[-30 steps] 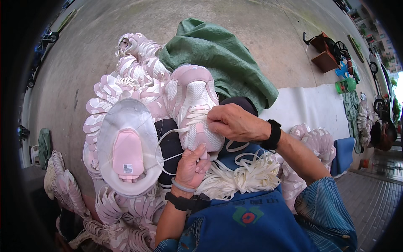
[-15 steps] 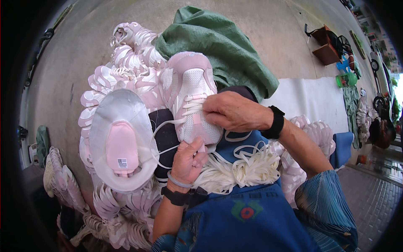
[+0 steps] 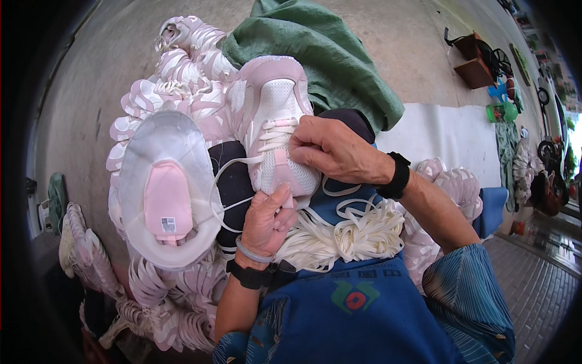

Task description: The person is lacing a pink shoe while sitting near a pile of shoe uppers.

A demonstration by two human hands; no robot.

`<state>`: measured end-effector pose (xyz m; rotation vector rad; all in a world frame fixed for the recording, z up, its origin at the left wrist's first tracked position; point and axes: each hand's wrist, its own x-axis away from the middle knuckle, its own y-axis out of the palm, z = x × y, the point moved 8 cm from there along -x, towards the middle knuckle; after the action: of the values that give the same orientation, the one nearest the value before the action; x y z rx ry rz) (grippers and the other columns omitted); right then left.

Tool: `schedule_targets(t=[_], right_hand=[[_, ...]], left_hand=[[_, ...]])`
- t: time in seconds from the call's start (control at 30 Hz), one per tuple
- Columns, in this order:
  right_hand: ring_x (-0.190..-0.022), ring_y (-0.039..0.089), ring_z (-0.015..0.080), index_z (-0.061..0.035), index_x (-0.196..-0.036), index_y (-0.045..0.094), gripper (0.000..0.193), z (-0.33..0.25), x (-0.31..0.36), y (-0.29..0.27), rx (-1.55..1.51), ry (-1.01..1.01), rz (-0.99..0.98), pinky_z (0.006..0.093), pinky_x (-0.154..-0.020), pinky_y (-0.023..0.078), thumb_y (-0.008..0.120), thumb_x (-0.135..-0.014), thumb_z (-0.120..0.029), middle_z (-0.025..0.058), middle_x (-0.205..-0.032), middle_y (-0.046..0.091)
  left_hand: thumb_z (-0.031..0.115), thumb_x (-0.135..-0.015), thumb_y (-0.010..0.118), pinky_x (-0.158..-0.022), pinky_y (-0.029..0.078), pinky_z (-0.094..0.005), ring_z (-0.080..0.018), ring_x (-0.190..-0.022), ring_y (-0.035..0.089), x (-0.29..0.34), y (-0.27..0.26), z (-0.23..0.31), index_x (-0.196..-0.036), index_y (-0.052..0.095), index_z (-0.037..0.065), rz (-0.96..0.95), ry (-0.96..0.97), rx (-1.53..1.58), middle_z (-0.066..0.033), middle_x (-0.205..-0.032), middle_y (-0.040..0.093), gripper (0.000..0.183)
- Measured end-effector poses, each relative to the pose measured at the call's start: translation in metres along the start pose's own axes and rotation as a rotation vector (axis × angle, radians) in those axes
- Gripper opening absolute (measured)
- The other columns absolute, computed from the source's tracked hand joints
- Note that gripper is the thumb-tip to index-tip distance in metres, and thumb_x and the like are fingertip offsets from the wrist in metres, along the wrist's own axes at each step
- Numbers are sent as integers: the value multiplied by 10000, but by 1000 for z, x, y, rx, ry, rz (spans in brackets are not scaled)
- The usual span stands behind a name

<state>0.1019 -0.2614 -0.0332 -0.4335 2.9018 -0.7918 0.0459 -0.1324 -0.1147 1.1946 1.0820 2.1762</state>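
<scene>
A pink and white sneaker upper [image 3: 284, 91] lies across my lap, its toe pointing away from me. Cream shoelace [image 3: 276, 136] crosses its upper eyelets, and a loose length loops out to the left. With closed fingers, my left hand [image 3: 267, 221] pinches the upper's near end at the tongue. My right hand [image 3: 339, 151] is curled shut against the right eyelet edge; its fingertips are hidden, so what they pinch cannot be made out. Just left lies another upper [image 3: 136, 158], its pale lining and pink tongue facing up.
A bundle of cream laces [image 3: 357, 236] rests on my blue apron [image 3: 376, 315]. Stacked uppers [image 3: 182, 73] stand on the left, with more stacked uppers [image 3: 445, 194] at right. Green cloth [image 3: 315, 54] lies beyond, beside a white sheet [image 3: 442, 133].
The view has shifted a little, so the uppers sit slightly higher in it. Both hands keep nearly the same places on the upper, and the lacing looks the same.
</scene>
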Motion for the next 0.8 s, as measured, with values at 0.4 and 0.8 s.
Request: schedule_targets(t=[0.4,0.8], right_hand=[[-728,583,327,-20,-874,576,92,-35,6,7,357,-60,196,402,-633,465,600,-790,-49,133,-777,567],[-790,558,274,-75,-810,598,154,-66,-9,18,705,-104,61,357,-733,403,665,-684,-132,88,-817,538]], left_hand=[[151,-962,516,-398,263,-190,-34,-427,329,-2,0,-1,-888,561,84,-22,2,27,32,-670,515,109],[176,-935,581,-392,264,-177,-20,-433,336,-1,3,-1,-973,556,100,-59,-12,35,56,-684,483,88]])
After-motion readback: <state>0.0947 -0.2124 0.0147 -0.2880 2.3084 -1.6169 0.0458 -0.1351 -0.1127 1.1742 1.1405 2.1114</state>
